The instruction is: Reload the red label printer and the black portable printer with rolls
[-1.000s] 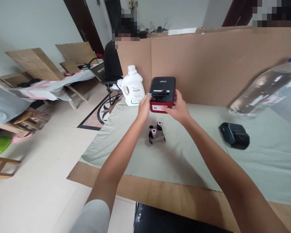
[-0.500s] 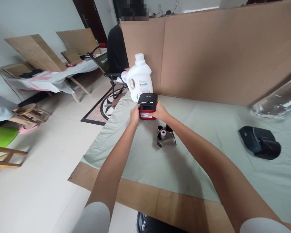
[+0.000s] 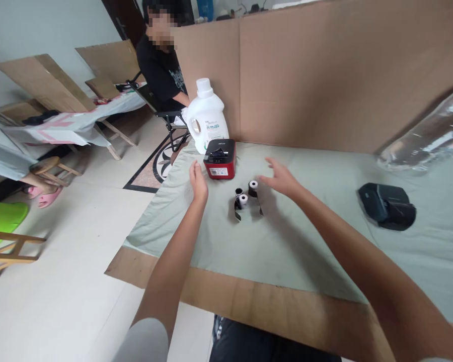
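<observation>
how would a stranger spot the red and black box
Find the pale green cloth before the cardboard wall, then the white jug near the left. Just in front of that jug sits the red and black box; its red sides set it apart from the dark device farther right.

A brown cardboard panel [image 3: 305, 75] spans the frame's upper centre and right; a person in black [image 3: 156, 73] sits upper left; pink slippers [image 3: 50, 197] show at left.

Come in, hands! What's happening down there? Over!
Left hand and right hand open, empty. Red-and-black printer on pale green cloth. White jug close behind it, small rolls nearer. Over.
</observation>
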The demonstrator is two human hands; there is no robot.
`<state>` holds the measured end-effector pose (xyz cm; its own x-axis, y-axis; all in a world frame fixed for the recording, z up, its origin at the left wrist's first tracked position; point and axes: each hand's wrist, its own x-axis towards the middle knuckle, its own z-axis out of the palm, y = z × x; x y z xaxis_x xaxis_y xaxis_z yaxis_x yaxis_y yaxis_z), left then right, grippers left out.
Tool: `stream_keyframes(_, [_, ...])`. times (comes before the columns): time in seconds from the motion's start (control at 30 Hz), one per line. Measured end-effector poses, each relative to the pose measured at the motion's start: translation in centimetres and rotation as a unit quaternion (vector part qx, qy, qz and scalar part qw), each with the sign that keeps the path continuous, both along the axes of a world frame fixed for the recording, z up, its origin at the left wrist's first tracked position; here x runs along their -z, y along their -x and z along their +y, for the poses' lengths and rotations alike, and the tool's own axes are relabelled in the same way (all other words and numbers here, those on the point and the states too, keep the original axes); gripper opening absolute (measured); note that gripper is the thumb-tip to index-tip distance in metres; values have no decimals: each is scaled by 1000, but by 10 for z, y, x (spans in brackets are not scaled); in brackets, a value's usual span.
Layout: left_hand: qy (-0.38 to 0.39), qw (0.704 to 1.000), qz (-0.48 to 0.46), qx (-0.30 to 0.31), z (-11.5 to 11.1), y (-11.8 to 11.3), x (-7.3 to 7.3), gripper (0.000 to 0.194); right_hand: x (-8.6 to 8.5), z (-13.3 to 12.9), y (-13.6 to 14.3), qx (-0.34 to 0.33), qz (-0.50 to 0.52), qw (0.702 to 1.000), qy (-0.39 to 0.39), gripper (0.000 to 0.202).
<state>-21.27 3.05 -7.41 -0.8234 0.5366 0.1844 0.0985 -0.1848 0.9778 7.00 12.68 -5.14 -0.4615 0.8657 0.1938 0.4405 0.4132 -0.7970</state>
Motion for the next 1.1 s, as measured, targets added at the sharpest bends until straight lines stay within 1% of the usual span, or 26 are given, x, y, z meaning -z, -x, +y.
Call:
stream_keyframes(0.07, [-41, 995, 73, -45, -31, -24, -4, 31, 7, 1, -90, 73, -27, 992, -98, 82])
stream_keyframes(0.1, [-67, 989, 120, -60, -47, -41, -6, 28, 12, 2, -137, 124, -40, 981, -143, 79])
stream_keyframes(0.13, [-88, 981, 168, -50, -63, -61, -7, 25, 17, 3, -182, 188, -39, 965, -178, 78])
stream_keyframes(0.17, [-95, 972, 213, -1, -78, -83, -7, 22, 21, 4, -223, 249, -22, 948, -196, 78])
stream_keyframes(0.2, [-79, 959, 256, 93, -92, -108, -6, 20, 25, 4, -257, 299, 6, 935, -190, 80])
stream_keyframes(0.23, [-42, 927, 301, 219, -105, -134, -4, 21, 27, 4, -283, 345, 16, 925, -156, 82])
stream_keyframes(0.27, [1, 868, 353, 349, -116, -159, 0, 23, 27, 3, -301, 383, -3, 918, -101, 84])
stream_keyframes(0.3, [36, 799, 400, 447, -125, -182, 4, 26, 25, 1, -311, 402, -37, 914, -46, 88])
stream_keyframes(0.33, [61, 734, 440, 513, -133, -202, 9, 32, 22, -2, -314, 406, -82, 910, 0, 91])
stream_keyframes(0.37, [78, 678, 473, 557, -139, -218, 15, 40, 17, -5, -311, 401, -131, 906, 35, 95])
stream_keyframes(0.4, [90, 634, 499, 584, -143, -230, 20, 48, 11, -10, -304, 391, -173, 902, 54, 99])
stream_keyframes(0.43, [98, 602, 518, 600, -146, -237, 24, 54, 5, -16, -296, 383, -202, 899, 61, 100])
stream_keyframes(0.47, [106, 578, 531, 611, -148, -240, 26, 58, -2, -24, -286, 378, -220, 897, 64, 99])
stream_keyframes(0.5, [111, 561, 541, 616, -150, -241, 28, 61, -7, -32, -276, 376, -228, 896, 65, 94])
stream_keyframes(0.57, [120, 547, 555, 615, -153, -238, 28, 63, -16, -52, -256, 358, -229, 903, 62, 80])
stream_keyframes(0.63, [122, 541, 565, 611, -156, -234, 26, 64, -20, -74, -232, 326, -223, 918, 51, 70])
stream_keyframes(0.73, [114, 537, 572, 610, -161, -233, 25, 66, -25, -110, -185, 275, -239, 931, 39, 70])
stream_keyframes(0.8, [103, 539, 569, 613, -163, -234, 26, 65, -28, -131, -153, 245, -281, 927, 46, 71])
stream_keyframes(0.87, [92, 537, 566, 618, -164, -235, 27, 65, -31, -147, -126, 237, -304, 921, 58, 71])
stream_keyframes(0.97, [86, 520, 576, 624, -166, -234, 25, 64, -31, -161, -104, 256, -322, 910, 55, 69])
stream_keyframes(1.1, [93, 494, 597, 625, -167, -232, 20, 64, -24, -166, -98, 288, -365, 884, 38, 69])
